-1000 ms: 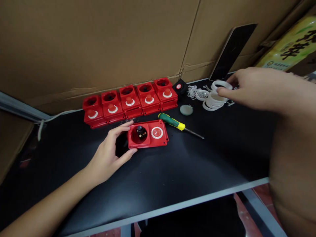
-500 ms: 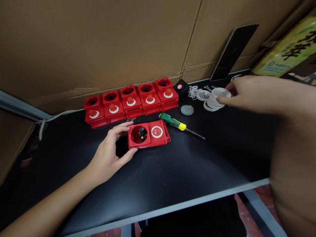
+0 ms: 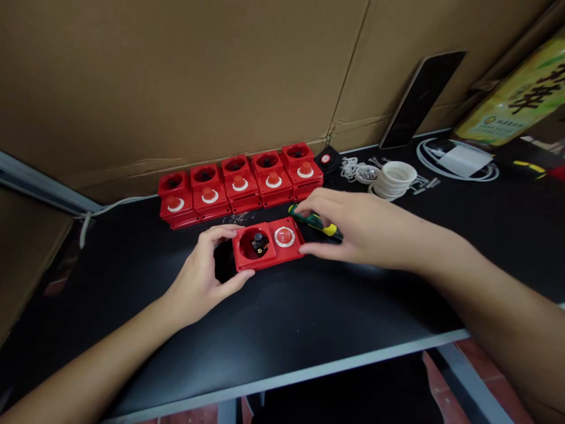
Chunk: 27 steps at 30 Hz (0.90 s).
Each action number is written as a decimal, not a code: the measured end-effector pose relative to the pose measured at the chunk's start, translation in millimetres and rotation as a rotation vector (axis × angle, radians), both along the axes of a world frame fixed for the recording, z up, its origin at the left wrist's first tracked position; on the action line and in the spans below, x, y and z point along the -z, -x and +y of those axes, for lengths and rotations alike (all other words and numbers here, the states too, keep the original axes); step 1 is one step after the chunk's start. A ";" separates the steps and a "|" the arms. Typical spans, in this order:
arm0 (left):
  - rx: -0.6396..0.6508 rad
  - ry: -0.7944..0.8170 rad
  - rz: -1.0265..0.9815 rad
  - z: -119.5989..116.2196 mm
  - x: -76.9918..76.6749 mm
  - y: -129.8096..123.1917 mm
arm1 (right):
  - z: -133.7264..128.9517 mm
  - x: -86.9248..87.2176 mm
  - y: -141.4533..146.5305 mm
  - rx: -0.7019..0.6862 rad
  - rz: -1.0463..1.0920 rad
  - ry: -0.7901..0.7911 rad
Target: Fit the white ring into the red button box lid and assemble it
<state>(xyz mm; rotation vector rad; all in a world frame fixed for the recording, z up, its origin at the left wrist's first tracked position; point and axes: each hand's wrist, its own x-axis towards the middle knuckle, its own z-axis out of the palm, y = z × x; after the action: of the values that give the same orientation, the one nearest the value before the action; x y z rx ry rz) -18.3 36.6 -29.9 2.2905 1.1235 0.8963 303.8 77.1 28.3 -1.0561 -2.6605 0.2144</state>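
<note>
A red plastic housing (image 3: 268, 254) lies on the black table (image 3: 309, 318); it has a round well with a black part in it and a clear dome in a white ring. My left hand (image 3: 198, 280) grips its left end between thumb and fingers. My right hand (image 3: 353, 227) pinches its right end, thumb at the near corner. That hand lies over a green and yellow screwdriver (image 3: 318, 222), part of which is hidden. Behind stands a row of several similar red housings (image 3: 241, 184) with red buttons.
A stack of white rings (image 3: 395, 176) and a pile of small metal clips (image 3: 362, 171) sit at the back right, near a small black part (image 3: 326, 158). A dark phone (image 3: 421, 97) leans on the cardboard wall (image 3: 198, 76). A white cable coil (image 3: 459, 160) lies further right.
My right hand has left the stack of white rings and moved left and nearer, onto the right end of the red housing. My left hand has kept its hold.
</note>
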 end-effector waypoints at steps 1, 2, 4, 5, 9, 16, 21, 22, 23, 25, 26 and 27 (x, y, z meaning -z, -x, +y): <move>-0.004 -0.002 0.000 -0.6 -0.6 -0.3 | -2.4 3.6 3.2 -0.014 -0.022 0.029; -0.008 -0.003 0.002 -1.1 -1.0 -0.4 | -4.2 6.7 5.4 -0.021 -0.030 0.049; -0.020 -0.009 0.009 -1.8 -1.0 -0.2 | -5.8 11.9 8.6 -0.036 -0.022 0.081; -0.026 -0.014 0.017 -2.0 -0.7 -0.1 | -6.0 14.1 10.0 -0.044 -0.012 0.097; -0.051 -0.062 0.073 -2.9 -1.4 -2.0 | -6.0 22.3 18.4 -0.050 0.030 0.169; -0.036 -0.601 -0.002 -23.1 -32.1 -4.8 | -12.3 48.8 42.5 0.068 0.287 0.228; 0.566 -0.476 0.178 -39.0 -32.9 -14.3 | -16.9 59.6 53.1 -0.019 0.653 0.412; 0.582 -0.411 0.235 -39.7 -30.7 -17.1 | -16.7 57.7 52.7 -0.047 0.673 0.407; 0.577 -0.361 0.274 -39.5 -28.7 -19.5 | -15.9 54.3 51.1 -0.071 0.675 0.386; 0.553 -0.331 0.286 -36.9 -26.4 -21.9 | -12.4 43.8 44.0 -0.106 0.632 0.310; 0.528 -0.314 0.284 -34.8 -26.0 -21.9 | -9.7 37.4 38.5 -0.109 0.595 0.250; 0.504 -0.294 0.283 -32.6 -25.9 -21.2 | -6.6 30.7 31.8 -0.094 0.532 0.175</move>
<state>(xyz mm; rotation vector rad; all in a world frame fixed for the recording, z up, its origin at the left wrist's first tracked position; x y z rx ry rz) 2.9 4.1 -4.0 2.8224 0.4795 0.5778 272.0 70.5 -2.4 -0.7819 -2.2343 0.6575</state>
